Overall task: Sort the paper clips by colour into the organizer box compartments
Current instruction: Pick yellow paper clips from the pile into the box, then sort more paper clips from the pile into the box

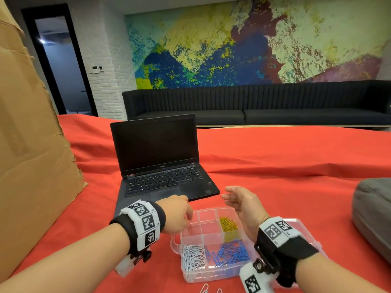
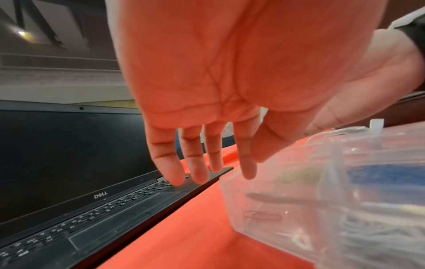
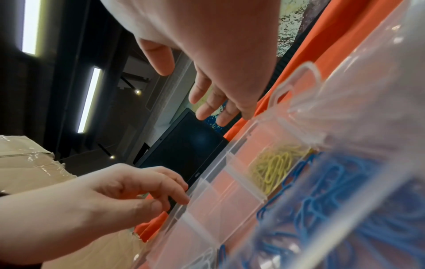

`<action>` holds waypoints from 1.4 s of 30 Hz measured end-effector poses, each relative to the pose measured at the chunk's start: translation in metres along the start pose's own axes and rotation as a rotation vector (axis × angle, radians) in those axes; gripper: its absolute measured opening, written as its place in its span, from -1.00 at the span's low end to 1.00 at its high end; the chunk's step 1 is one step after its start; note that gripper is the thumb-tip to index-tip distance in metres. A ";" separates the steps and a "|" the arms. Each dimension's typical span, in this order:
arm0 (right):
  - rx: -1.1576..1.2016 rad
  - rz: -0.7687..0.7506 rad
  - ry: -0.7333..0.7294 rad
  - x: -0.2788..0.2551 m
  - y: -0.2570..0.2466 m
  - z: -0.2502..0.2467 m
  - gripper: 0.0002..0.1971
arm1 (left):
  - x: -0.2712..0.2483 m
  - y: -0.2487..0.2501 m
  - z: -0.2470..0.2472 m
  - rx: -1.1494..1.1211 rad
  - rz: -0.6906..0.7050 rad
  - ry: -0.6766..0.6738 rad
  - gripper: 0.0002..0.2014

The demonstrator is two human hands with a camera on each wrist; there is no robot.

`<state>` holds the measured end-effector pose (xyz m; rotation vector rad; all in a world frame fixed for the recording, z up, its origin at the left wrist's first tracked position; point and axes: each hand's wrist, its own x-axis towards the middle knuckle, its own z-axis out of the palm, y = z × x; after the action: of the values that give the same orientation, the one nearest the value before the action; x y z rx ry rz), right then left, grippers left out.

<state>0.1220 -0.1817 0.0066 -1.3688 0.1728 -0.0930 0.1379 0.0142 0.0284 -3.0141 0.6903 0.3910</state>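
A clear organizer box (image 1: 208, 272) sits on the red cloth in front of me. Its near compartments hold white clips (image 1: 193, 256) and blue clips (image 1: 231, 252); yellow clips (image 1: 229, 224) fill a far right one. A single red clip (image 1: 189, 227) lies in the far left compartment, also visible through the wall as the red clip (image 2: 262, 216). My left hand (image 1: 187, 217) hovers over that compartment with straight, empty fingers (image 2: 197, 169). My right hand (image 1: 229, 200) floats open above the box's far right corner, holding nothing. Two loose white clips (image 1: 204, 288) lie on the cloth by the front edge.
An open black laptop (image 1: 163, 161) stands just behind the box. A large cardboard sheet (image 1: 31, 144) leans at the left. A grey cushion (image 1: 372, 216) lies at the right. The box's clear lid (image 1: 300, 226) is folded out to the right.
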 end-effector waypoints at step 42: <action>-1.663 0.141 -0.219 -0.208 -0.002 -0.169 -0.87 | -0.060 0.197 0.059 -0.094 0.327 -0.042 -0.86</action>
<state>-0.1119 -0.3104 -0.0091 -2.9906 0.1496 0.4228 -0.0133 -0.1327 -0.0072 -2.9671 1.1974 0.5068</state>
